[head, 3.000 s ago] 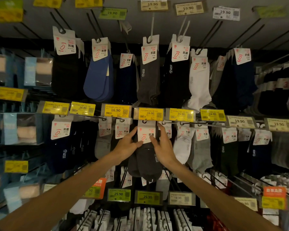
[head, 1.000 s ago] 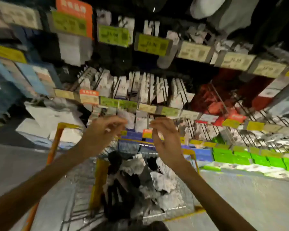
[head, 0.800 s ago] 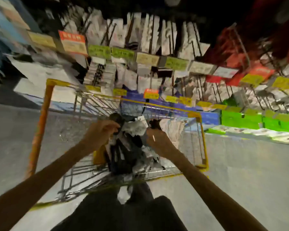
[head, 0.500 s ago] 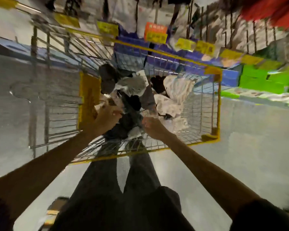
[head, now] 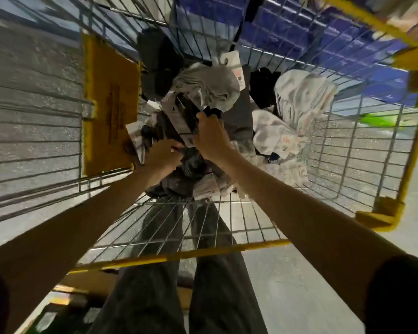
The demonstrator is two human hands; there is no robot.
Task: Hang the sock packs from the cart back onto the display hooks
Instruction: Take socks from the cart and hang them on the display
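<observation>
I look straight down into a wire cart [head: 348,150] with yellow rims, holding a heap of sock packs in black, grey and white. My right hand [head: 211,138] is deep in the heap, its fingers curled round a dark sock pack [head: 186,121] under a grey pack [head: 208,86]. My left hand [head: 163,156] reaches into the pile beside it and grips dark packs [head: 191,162] near a white card tag [head: 134,133]. White packs [head: 275,138] lie at the right of the basket. No display hooks are in view.
A yellow panel [head: 111,104] lines the cart's left wall. The near yellow rim [head: 179,255] crosses above my dark trouser legs [head: 155,285]. Grey floor [head: 287,297] surrounds the cart. Blue boxes [head: 311,37] show through the far mesh.
The view dropped from the sock display down to the cart. Both hands left the hung pack, went down into the basket and closed on packs in the heap.
</observation>
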